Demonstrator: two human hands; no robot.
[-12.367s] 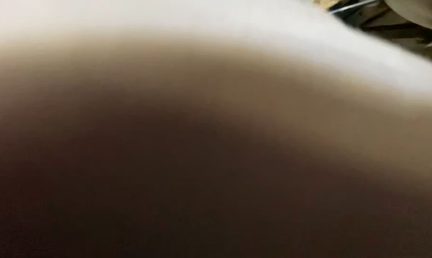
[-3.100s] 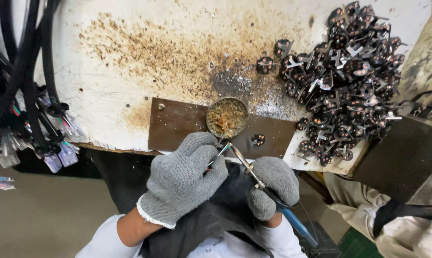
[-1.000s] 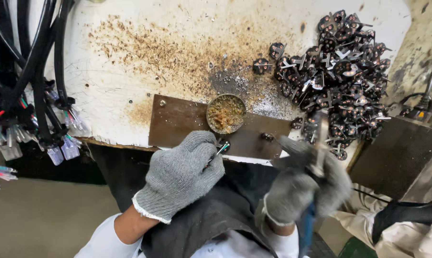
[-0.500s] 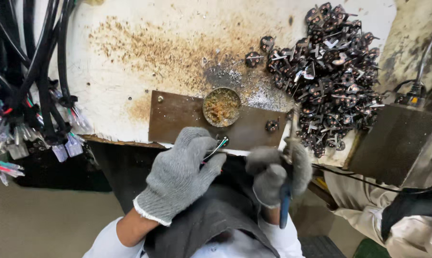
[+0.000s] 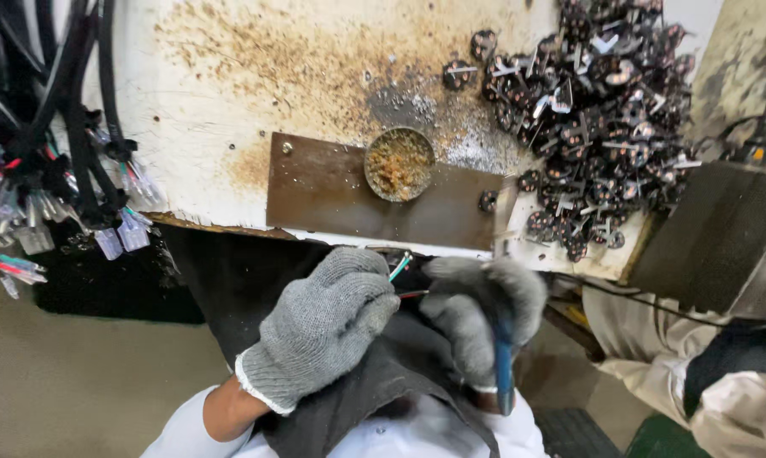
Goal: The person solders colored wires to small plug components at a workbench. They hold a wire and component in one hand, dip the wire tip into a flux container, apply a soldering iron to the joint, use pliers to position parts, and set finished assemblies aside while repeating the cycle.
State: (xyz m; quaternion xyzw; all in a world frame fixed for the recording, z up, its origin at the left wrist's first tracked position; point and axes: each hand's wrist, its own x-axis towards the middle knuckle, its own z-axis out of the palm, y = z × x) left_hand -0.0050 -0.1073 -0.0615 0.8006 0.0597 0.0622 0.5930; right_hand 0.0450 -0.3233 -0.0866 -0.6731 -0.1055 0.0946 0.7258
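My left hand [image 5: 322, 322], in a grey knit glove, is closed around a thin cable whose coloured wire ends [image 5: 399, 267] stick out between the fingers. My right hand [image 5: 478, 312], also gloved and blurred by motion, grips a tool with a blue handle [image 5: 504, 371] whose metal tip [image 5: 503, 225] points up toward the bench edge. Both hands are close together over my dark apron, just below a brown metal plate [image 5: 332, 191]. A small round tin of brownish paste [image 5: 399, 163] sits on that plate.
A heap of small dark metal parts [image 5: 593, 110] covers the stained white bench [image 5: 230, 76] at the right. Black cables with clear connectors [image 5: 69, 178] hang at the left. Another person's sleeve [image 5: 654, 356] and a dark box [image 5: 705, 246] are at the right.
My right hand has swung the blue-handled tool away from the wire ends, out to the right, and back in beside my left hand. The left hand has kept hold of the cable.
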